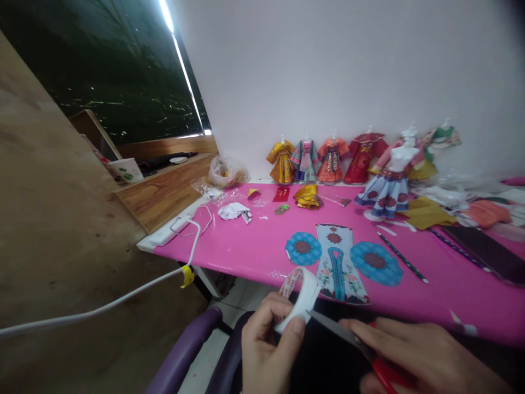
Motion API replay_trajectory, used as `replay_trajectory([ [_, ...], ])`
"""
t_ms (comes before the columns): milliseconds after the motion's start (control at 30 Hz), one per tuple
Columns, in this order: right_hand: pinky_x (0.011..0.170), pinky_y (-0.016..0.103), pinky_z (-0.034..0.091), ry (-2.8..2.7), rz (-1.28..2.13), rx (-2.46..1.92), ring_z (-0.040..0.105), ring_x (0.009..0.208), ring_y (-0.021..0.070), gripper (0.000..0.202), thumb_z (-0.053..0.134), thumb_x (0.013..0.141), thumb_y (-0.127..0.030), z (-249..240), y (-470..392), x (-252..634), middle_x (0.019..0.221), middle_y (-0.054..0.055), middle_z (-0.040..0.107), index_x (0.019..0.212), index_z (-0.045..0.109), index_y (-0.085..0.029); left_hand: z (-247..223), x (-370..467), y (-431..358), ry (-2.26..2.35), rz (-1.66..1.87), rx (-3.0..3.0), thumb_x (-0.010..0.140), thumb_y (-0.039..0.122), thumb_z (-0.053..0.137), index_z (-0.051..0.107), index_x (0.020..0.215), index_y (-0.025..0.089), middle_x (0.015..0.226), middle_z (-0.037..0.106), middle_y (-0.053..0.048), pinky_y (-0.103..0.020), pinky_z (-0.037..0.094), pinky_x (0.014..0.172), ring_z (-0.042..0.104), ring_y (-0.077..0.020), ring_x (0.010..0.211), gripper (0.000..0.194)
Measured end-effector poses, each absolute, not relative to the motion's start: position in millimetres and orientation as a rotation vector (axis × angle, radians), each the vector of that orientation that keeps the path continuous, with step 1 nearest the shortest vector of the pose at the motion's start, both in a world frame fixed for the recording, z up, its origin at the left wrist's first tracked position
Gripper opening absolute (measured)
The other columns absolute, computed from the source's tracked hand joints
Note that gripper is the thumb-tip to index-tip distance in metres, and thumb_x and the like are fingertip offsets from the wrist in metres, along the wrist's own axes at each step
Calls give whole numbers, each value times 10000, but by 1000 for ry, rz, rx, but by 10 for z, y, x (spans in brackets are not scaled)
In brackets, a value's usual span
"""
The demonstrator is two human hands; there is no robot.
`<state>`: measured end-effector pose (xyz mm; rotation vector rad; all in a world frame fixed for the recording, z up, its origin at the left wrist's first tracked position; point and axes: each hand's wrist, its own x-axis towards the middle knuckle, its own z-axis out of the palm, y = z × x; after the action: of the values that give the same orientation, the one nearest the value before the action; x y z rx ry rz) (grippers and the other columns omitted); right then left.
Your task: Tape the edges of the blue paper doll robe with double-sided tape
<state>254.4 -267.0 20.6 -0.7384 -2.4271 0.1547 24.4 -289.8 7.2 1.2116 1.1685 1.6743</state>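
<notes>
My left hand (273, 342) grips a roll of white double-sided tape (308, 295) near the table's front edge, thumb on its outer face. Red-handled scissors (338, 328) are in my right hand (418, 350), and the blade tip touches or nearly touches the tape's surface. Part of the scissors' handle is hidden by my fingers. Just beyond the roll, a patterned white and blue fabric piece (339, 268) lies flat, between a round blue piece (302, 248) on its left and a larger oval blue piece (376, 264) on its right.
On the pink table (246, 251), small dressed mannequins (334, 158) line the wall, with a larger one (396, 175) nearer. A dark patterned pencil (402, 257) and a black phone (486, 254) lie right. A white cable (123, 312) crosses the left; a purple chair armrest (184, 350) is below.
</notes>
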Motion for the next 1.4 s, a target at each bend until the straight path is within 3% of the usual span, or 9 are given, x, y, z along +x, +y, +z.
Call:
replay_trajectory([
  [267, 555, 256, 611, -2490, 217, -797, 752, 698, 207, 601, 750, 838, -205, 173, -2685, 2554, 918, -4, 772, 1387, 507, -223, 88, 257, -2893, 1151, 1682, 1191, 823, 440, 754, 648, 659, 203, 682, 588, 3, -256, 382, 672, 553, -189, 775, 307],
  [533, 554, 262, 615, -2507, 212, -803, 751, 700, 208, 686, 765, 807, -160, 122, -2699, 2566, 923, -9, 766, 1414, 455, -240, 104, 281, -2896, 1155, 1704, 1143, 790, 465, 785, 656, 650, 198, 685, 612, -11, -261, 404, 677, 579, -209, 799, 328],
  [700, 543, 257, 613, -2508, 200, -792, 750, 675, 204, 728, 770, 806, -166, 101, -2667, 2586, 897, -19, 763, 1445, 432, -253, 62, 265, -2888, 1135, 1704, 1180, 826, 424, 762, 655, 668, 202, 688, 589, 6, -252, 386, 682, 562, -184, 777, 292],
  [833, 540, 227, 620, -2492, 132, -786, 770, 725, 211, 647, 762, 824, -233, 119, -2643, 2608, 946, 5, 781, 1414, 496, -246, 28, 259, -2876, 1132, 1708, 1192, 836, 416, 752, 645, 672, 203, 698, 586, 8, -253, 382, 692, 548, -179, 774, 289],
  [1000, 521, 227, 623, -2476, -5, -807, 780, 780, 251, 719, 840, 746, -318, 120, -2652, 2650, 991, 44, 791, 1392, 534, -239, 36, 272, -2866, 1144, 1725, 1193, 823, 419, 762, 661, 672, 200, 709, 622, -10, -258, 406, 676, 577, -196, 785, 285],
  [1200, 716, 299, 660, -2531, -88, -943, 760, 963, 286, 720, 776, 796, -308, -41, -2691, 2784, 1197, 75, 747, 1452, 486, -246, 97, 139, -2843, 1261, 1708, 1322, 855, 379, 726, 648, 689, 199, 721, 632, -6, -239, 459, 648, 599, -174, 725, 257],
  [1300, 703, 327, 660, -2547, -189, -986, 760, 955, 301, 643, 705, 837, -327, -74, -2679, 2826, 1190, 94, 745, 1437, 497, -233, 100, 19, -2765, 1449, 1679, 1513, 899, 353, 653, 627, 713, 203, 725, 627, 3, -233, 482, 626, 600, -161, 687, 241],
  [1400, 695, 319, 653, -2549, -255, -974, 771, 871, 260, 562, 593, 906, -311, -11, -2639, 2818, 1131, 79, 756, 1446, 462, -227, 90, -126, -2573, 1578, 1680, 1606, 906, 355, 627, 626, 741, 204, 729, 645, 2, -246, 484, 634, 607, -167, 685, 224],
])
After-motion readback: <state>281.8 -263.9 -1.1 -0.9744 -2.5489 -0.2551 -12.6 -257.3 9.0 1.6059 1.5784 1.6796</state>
